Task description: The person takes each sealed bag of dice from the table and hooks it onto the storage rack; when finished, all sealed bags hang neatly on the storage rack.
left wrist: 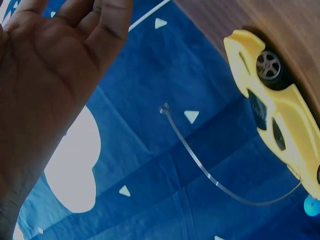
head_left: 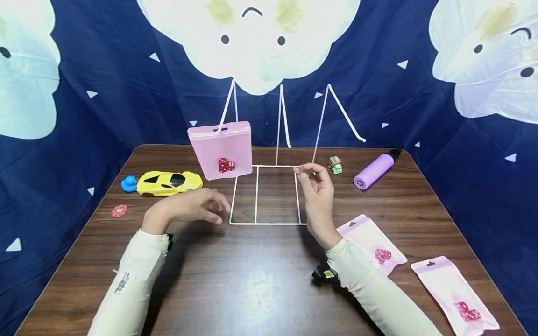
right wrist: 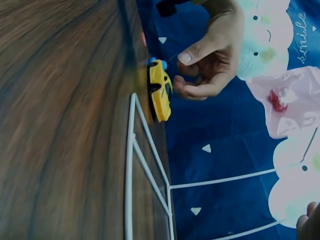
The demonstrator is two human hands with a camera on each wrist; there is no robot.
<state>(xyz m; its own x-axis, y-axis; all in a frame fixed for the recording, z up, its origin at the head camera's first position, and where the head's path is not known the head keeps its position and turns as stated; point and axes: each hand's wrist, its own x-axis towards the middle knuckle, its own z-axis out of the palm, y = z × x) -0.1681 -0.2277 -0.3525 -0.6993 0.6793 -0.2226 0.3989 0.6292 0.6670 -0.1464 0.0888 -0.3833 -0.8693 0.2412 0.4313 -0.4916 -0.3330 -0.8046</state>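
Note:
My left hand [head_left: 191, 207] hovers left of the white wire rack [head_left: 257, 196], fingers loosely bent with nothing in them. In the right wrist view that left hand [right wrist: 212, 65] appears beyond the yellow toy car [right wrist: 160, 95]. My right hand [head_left: 318, 200] is raised at the rack's right side, its thumb and bent fingers close together; no object shows between them. A pink pouch [head_left: 220, 144] with red dice inside hangs by its slot from the rack's left hook. The middle hook [head_left: 283, 112] and right hook [head_left: 346, 112] carry nothing.
Two more pink dice pouches, one nearer [head_left: 445, 284] and one farther [head_left: 357, 228], lie at the right. A purple cylinder [head_left: 374, 171] and a small toy vehicle [head_left: 335, 164] stand behind them. A blue duck [head_left: 129, 183] and red chip [head_left: 119, 211] are at the left.

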